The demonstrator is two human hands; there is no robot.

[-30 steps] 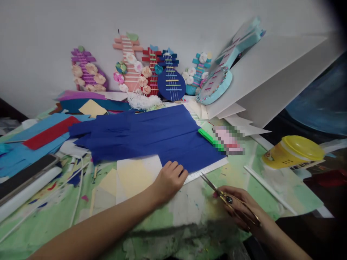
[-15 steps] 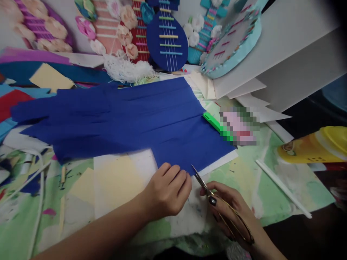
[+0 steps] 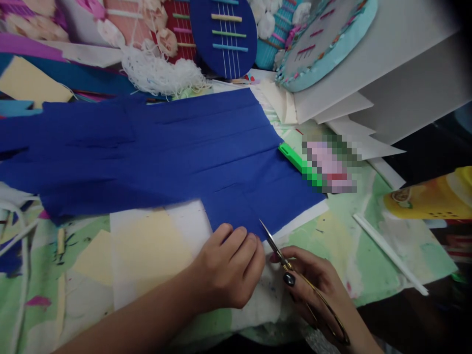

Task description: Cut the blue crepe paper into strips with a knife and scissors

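A wide sheet of dark blue crepe paper (image 3: 177, 147), creased and ragged at its left end, lies across the table. My left hand (image 3: 232, 265) has its fingers curled closed on the sheet's near edge. In my right hand (image 3: 317, 285) is a pair of gold-handled scissors (image 3: 275, 241), my fingers wrapped about the handles. The blades reach over the near right edge of the blue paper, close beside my left fingertips, and look nearly closed. A green box cutter (image 3: 297, 160) rests on the paper's right side, its lower end blurred out.
Decorated paper instruments, one a dark blue oval (image 3: 224, 39), stand at the back beside white shredded strands (image 3: 158, 73). Rightward are folded white boards (image 3: 368, 73), a yellow container (image 3: 424, 196) and a white stick (image 3: 391, 253). A white cable (image 3: 24, 275) runs along the left.
The view has shifted slightly, so the background sits higher and the left items farther left. Both hands keep about the same places at the paper's edge, scissors still held.
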